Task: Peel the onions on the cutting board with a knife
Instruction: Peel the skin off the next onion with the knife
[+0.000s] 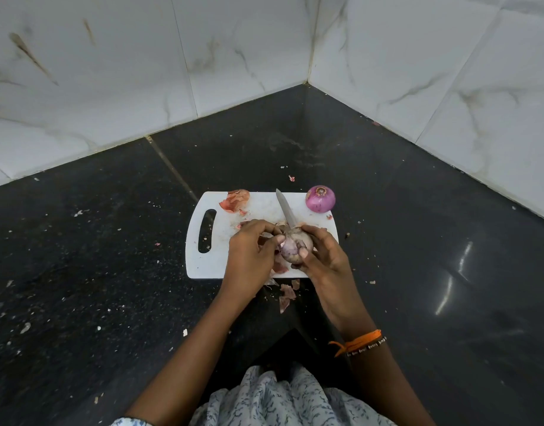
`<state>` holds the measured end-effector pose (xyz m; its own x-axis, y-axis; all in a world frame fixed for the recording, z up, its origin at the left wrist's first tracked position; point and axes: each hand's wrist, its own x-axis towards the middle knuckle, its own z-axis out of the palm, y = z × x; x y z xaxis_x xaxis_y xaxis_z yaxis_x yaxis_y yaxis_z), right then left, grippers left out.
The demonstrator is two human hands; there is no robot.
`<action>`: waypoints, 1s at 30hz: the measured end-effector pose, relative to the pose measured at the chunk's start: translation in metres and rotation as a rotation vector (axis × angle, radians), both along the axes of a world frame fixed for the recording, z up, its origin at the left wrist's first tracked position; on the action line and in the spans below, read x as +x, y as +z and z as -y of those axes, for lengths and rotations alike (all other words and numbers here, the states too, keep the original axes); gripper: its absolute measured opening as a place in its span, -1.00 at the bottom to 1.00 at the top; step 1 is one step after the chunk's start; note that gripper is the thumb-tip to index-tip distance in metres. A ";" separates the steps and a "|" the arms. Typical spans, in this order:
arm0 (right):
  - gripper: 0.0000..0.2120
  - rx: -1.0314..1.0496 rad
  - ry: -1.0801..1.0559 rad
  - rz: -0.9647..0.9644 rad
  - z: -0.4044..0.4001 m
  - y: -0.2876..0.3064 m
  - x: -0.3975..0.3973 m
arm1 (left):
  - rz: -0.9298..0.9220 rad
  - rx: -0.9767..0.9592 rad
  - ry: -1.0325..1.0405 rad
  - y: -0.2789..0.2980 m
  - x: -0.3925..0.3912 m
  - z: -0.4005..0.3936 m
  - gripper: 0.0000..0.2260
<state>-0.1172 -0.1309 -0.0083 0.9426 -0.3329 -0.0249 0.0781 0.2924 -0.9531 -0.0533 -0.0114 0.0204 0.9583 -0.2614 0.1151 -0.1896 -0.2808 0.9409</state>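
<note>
A white cutting board lies on the dark counter. Above its near edge both hands hold a partly peeled onion between them. My left hand grips the onion's left side, thumb on its skin. My right hand curls round the right side with its thumb on the onion. The knife blade sticks out away from me from under the right fingers; its handle is hidden. A second, peeled purple onion sits at the board's far right corner.
Loose onion skins lie at the board's far left, and more skins lie on the counter just below the board. Marble-tiled walls meet in a corner behind. Small scraps dot the black counter.
</note>
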 end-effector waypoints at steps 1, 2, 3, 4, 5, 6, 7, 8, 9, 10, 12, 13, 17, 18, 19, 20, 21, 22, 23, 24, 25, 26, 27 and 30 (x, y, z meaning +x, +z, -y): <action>-0.66 0.063 0.011 0.014 0.000 0.000 0.000 | -0.041 -0.043 0.010 -0.001 0.001 0.000 -0.90; -0.65 0.135 0.024 0.032 0.000 0.001 -0.001 | -0.084 -0.082 0.021 -0.002 0.003 0.000 -0.89; -0.64 0.208 0.037 0.048 0.001 0.002 -0.001 | -0.124 -0.102 0.034 -0.004 0.005 -0.001 -0.88; -0.63 0.269 0.051 0.062 0.001 0.003 -0.002 | -0.156 -0.099 0.048 -0.007 0.007 -0.001 -0.88; -0.63 0.316 0.065 0.071 0.002 0.005 -0.003 | -0.183 -0.097 0.059 -0.009 0.009 -0.002 -0.89; -0.63 0.355 0.076 0.078 0.003 0.006 -0.004 | -0.205 -0.101 0.066 -0.011 0.010 -0.003 -0.89; -0.63 0.392 0.085 0.085 0.004 0.007 -0.004 | -0.219 -0.105 0.074 -0.013 0.010 -0.003 -0.88; -0.63 0.429 0.094 0.093 0.004 0.008 -0.005 | -0.226 -0.104 0.080 -0.015 0.011 -0.003 -0.87; -0.63 0.462 0.102 0.101 0.004 0.008 -0.005 | -0.228 -0.098 0.081 -0.017 0.011 -0.004 -0.86; -0.63 0.490 0.110 0.110 0.004 0.008 -0.005 | -0.226 -0.092 0.081 -0.018 0.011 -0.004 -0.85; -0.64 0.528 0.128 0.124 0.004 0.009 -0.006 | -0.203 -0.072 0.080 -0.019 0.011 -0.004 -0.81; -0.64 0.546 0.133 0.130 0.004 0.009 -0.006 | -0.195 -0.058 0.084 -0.019 0.011 -0.004 -0.80; -0.65 0.582 0.108 0.127 0.006 0.010 -0.006 | -0.224 -0.075 0.070 -0.021 0.011 -0.005 -0.72; -0.65 0.579 0.100 0.120 0.006 0.010 -0.005 | -0.242 -0.102 0.059 -0.020 0.010 -0.005 -0.71; -0.66 0.580 0.098 0.115 0.005 0.010 -0.005 | -0.257 -0.137 0.050 -0.019 0.009 -0.005 -0.72; -0.66 0.585 0.102 0.112 0.004 0.009 -0.005 | -0.265 -0.170 0.046 -0.018 0.008 -0.004 -0.76; -0.66 0.590 0.107 0.108 0.003 0.009 -0.005 | -0.266 -0.199 0.045 -0.016 0.008 -0.003 -0.80; -0.66 0.590 0.109 0.101 0.002 0.009 -0.005 | -0.266 -0.223 0.043 -0.013 0.006 -0.003 -0.83; -0.66 0.588 0.107 0.092 0.001 0.008 -0.005 | -0.269 -0.247 0.040 -0.011 0.005 -0.002 -0.84; -0.65 0.588 0.105 0.083 0.001 0.008 -0.004 | -0.277 -0.269 0.036 -0.009 0.004 -0.001 -0.84; -0.65 0.592 0.103 0.076 0.000 0.008 -0.004 | -0.290 -0.295 0.027 -0.007 0.002 -0.001 -0.84; -0.64 0.599 0.101 0.073 0.000 0.007 -0.004 | -0.304 -0.320 0.016 -0.005 0.000 -0.001 -0.80; -0.65 0.609 0.098 0.071 -0.001 0.007 -0.003 | -0.322 -0.346 0.001 -0.003 -0.001 -0.001 -0.78; -0.66 0.638 0.094 0.082 -0.001 0.006 -0.003 | -0.327 -0.351 -0.060 0.000 -0.004 0.000 -0.84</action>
<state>-0.1198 -0.1296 -0.0020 0.9743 -0.1921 -0.1174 0.0893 0.8084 -0.5818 -0.0574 -0.0114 0.0202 0.9434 -0.3169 -0.0981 0.1253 0.0667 0.9899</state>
